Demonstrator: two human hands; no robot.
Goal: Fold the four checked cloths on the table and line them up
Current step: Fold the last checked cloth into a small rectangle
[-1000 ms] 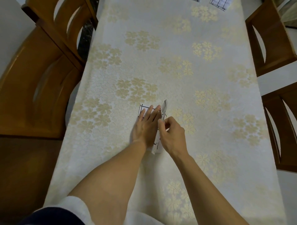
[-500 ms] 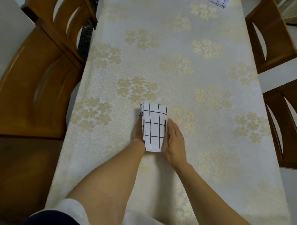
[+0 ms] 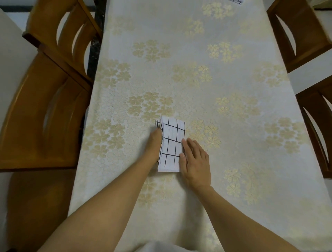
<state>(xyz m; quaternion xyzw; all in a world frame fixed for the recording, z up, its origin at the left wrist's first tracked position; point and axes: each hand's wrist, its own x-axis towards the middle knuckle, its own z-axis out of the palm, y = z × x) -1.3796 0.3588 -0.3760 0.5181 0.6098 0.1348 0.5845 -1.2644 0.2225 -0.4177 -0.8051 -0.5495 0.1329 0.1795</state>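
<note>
- The counter [image 3: 242, 111] is long and has a cream tablecloth [image 3: 179, 54] with gold flowers on it.
- There is lots of open room in front of me and out to my right.
- Wooden chairs stand along both long edges: two on my left [image 3: 45, 111] and two on my right [image 3: 298, 34].
- A second checked cloth [image 3: 235, 1] peeks in at the far edge, well apart from me.
- A second ago the top flap stood up on its edge. My right grip pinched it and my left grip lay flat on the cloth. Now the flap lies down flat.
- The folded checked cloth [image 3: 172, 143] lies near me, about the middle of the counter and away from both long edges.
- My left grip [image 3: 154, 143] is on the cloth's left side. Its fingers are tucked under the top flap, so I cannot tell how they lie.
- My right grip [image 3: 195, 160] lies flat with its fingers straight, just beside the cloth's right edge. The thumb touches that edge.
- A small corner of a lower layer sticks out at the far left.
</note>
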